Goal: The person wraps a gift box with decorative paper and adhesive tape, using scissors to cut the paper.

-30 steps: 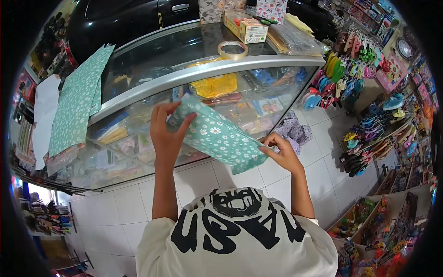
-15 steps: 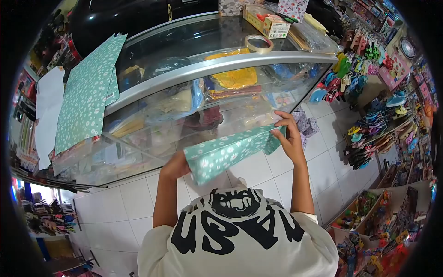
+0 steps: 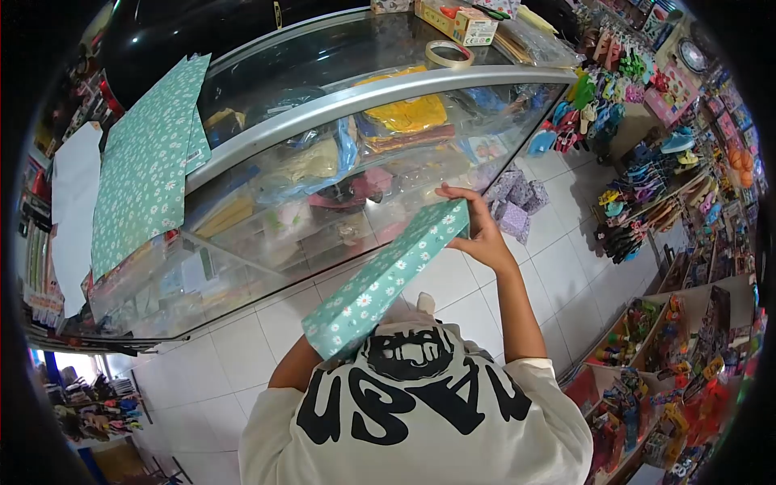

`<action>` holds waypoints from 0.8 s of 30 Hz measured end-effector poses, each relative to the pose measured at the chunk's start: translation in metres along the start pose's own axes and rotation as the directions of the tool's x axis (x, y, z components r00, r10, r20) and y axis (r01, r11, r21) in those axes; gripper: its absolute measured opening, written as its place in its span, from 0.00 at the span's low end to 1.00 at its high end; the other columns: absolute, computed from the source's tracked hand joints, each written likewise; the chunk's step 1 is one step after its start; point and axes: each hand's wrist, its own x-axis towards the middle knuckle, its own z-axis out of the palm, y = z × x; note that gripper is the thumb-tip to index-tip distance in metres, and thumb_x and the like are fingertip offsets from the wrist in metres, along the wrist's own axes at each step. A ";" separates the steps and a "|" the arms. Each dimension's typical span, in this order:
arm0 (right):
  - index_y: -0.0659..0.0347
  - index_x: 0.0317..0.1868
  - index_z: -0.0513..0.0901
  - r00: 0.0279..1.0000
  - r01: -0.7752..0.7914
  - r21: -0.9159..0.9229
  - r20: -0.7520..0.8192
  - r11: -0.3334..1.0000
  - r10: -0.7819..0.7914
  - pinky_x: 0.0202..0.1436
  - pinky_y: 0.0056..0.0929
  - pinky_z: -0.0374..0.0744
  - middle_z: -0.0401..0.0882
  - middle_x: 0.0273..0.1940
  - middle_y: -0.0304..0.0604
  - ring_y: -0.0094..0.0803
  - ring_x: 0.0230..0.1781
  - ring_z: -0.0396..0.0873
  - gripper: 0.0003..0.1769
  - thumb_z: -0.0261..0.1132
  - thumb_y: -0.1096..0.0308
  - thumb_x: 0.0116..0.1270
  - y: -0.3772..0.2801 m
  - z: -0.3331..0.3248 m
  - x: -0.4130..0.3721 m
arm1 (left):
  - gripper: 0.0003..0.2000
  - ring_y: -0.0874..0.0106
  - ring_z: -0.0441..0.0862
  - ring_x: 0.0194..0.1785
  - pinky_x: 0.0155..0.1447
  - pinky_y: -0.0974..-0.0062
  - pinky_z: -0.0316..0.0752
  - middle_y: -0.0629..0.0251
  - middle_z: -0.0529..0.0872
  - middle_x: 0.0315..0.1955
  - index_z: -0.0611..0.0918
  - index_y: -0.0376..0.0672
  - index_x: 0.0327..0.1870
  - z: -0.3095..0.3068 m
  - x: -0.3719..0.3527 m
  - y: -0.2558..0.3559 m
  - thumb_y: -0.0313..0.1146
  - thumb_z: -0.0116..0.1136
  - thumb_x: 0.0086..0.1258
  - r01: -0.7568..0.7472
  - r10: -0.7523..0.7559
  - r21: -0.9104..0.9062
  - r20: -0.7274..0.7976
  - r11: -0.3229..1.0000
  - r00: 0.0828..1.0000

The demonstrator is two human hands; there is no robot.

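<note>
Green daisy-print wrapping paper (image 3: pixel 392 279), folded into a long box-like shape, slants in front of my chest with its right end higher. My right hand (image 3: pixel 482 234) grips that upper end, thumb on the near side and fingers over the far edge. The lower left end covers my left hand; only my left forearm (image 3: pixel 293 370) shows below it, and the fingers are hidden. Larger sheets of the same green floral paper (image 3: pixel 149 162) lie on the left of the glass display case (image 3: pixel 323 109).
A tape roll (image 3: pixel 449 54) and a small box (image 3: pixel 473 28) with green-handled scissors (image 3: pixel 491 12) sit on the case. White paper (image 3: pixel 74 210) lies at far left. Purple patterned packages (image 3: pixel 513 206) rest on the tiled floor. Hanging goods (image 3: pixel 638 186) and toy shelves (image 3: pixel 647 364) line the right.
The folded paper has tilted more steeply and turned. Its left end has come down toward my chest, covering my left hand. My right hand has shifted slightly left, still gripping the upper end.
</note>
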 end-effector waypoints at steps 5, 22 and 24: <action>0.51 0.79 0.47 0.972 -0.107 -0.089 0.198 0.990 0.123 0.76 0.40 0.57 0.55 0.76 0.50 0.40 0.77 0.53 0.61 0.78 0.73 0.51 -0.013 0.005 0.001 | 0.16 0.71 0.79 0.56 0.61 0.72 0.73 0.65 0.83 0.53 0.79 0.38 0.59 0.001 -0.005 0.008 0.32 0.56 0.73 -0.012 0.012 0.043 0.002 0.999 1.000; 0.44 0.80 0.43 0.811 -0.197 0.035 0.567 0.980 0.143 0.76 0.43 0.56 0.56 0.76 0.50 0.43 0.77 0.55 0.63 0.78 0.71 0.51 -0.025 -0.008 0.028 | 0.16 0.71 0.79 0.57 0.61 0.72 0.73 0.65 0.83 0.53 0.79 0.38 0.59 -0.001 0.000 0.021 0.31 0.56 0.73 -0.008 0.027 0.199 -0.091 0.980 0.996; 0.45 0.80 0.43 0.800 -0.189 0.037 0.586 0.981 0.132 0.76 0.43 0.56 0.55 0.76 0.50 0.43 0.77 0.54 0.64 0.79 0.70 0.50 -0.025 -0.011 0.029 | 0.16 0.70 0.79 0.57 0.61 0.72 0.73 0.65 0.83 0.53 0.79 0.38 0.59 0.000 0.003 0.020 0.31 0.56 0.73 -0.008 0.029 0.207 -0.100 0.978 0.995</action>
